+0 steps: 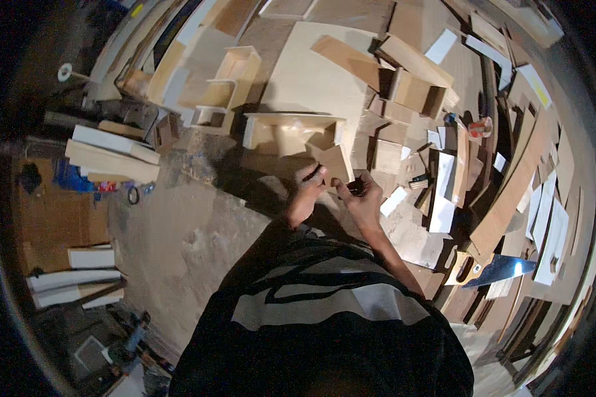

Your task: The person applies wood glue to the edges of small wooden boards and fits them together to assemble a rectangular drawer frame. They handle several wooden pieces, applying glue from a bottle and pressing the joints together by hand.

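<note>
In front of me I hold a small light-brown wooden board (336, 163), tilted, with its upper end at the right end of an open shallow wooden box (261, 136). I cannot tell whether the two touch. The fingers of my left hand (304, 197) are closed at the board's lower left edge. My right hand (364, 202) pinches its lower right corner, the fingers curled and partly in shadow. Beneath the box lies a large pale wooden panel (301, 66).
A handsaw (500, 270) with a pale handle rests among offcuts at the right. Wooden boxes (414, 91) stand at the back right, and another open box (238, 66) at the back left. White-faced boards (112, 144) are stacked at the left. Long planks (513, 188) lie far right.
</note>
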A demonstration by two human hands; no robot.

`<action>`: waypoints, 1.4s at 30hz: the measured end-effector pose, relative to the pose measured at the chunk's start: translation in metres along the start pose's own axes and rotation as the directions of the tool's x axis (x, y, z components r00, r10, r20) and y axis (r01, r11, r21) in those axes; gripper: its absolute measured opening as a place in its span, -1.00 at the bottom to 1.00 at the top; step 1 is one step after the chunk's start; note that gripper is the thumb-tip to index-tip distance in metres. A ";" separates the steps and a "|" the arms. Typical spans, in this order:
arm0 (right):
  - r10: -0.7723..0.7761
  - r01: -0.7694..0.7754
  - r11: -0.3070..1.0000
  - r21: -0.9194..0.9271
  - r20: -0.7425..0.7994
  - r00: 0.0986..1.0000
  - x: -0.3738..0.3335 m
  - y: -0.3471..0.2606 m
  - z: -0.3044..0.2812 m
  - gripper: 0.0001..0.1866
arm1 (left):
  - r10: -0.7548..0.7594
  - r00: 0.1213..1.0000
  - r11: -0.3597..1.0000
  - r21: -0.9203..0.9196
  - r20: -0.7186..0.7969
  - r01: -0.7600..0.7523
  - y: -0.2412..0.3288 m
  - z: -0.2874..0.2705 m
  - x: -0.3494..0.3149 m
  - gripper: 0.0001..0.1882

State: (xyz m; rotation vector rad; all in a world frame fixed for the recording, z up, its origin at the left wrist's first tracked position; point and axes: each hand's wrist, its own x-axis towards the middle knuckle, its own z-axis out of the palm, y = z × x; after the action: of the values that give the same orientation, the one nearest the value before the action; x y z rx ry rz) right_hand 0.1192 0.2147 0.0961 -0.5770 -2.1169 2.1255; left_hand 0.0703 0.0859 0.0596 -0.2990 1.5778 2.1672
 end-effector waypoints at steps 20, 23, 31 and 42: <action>-0.546 0.284 0.722 -0.631 -0.268 0.794 0.058 0.042 0.151 -0.74 | -0.019 0.996 0.960 0.279 0.091 -0.007 0.065 -0.177 0.027 -0.80; -0.568 0.269 0.707 -0.654 -0.297 0.768 0.060 0.047 0.153 -0.75 | 0.036 0.985 0.915 0.390 0.167 -0.099 0.072 -0.193 0.039 -0.82; -0.523 0.185 0.721 -0.668 -0.349 0.777 0.060 0.045 0.163 -0.72 | 0.328 0.940 0.825 0.457 0.089 -0.331 0.111 -0.192 0.076 -0.84; -0.533 0.234 0.706 -0.668 -0.283 0.797 0.063 0.050 0.157 -0.54 | 0.419 0.892 0.779 0.439 0.167 -0.448 0.107 -0.182 0.101 -0.81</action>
State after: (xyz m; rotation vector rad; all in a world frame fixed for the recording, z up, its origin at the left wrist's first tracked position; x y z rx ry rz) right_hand 0.0206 0.0844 0.0293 -0.5257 -2.3189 0.9263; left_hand -0.0839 -0.0895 0.0485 0.3186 2.2387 1.9726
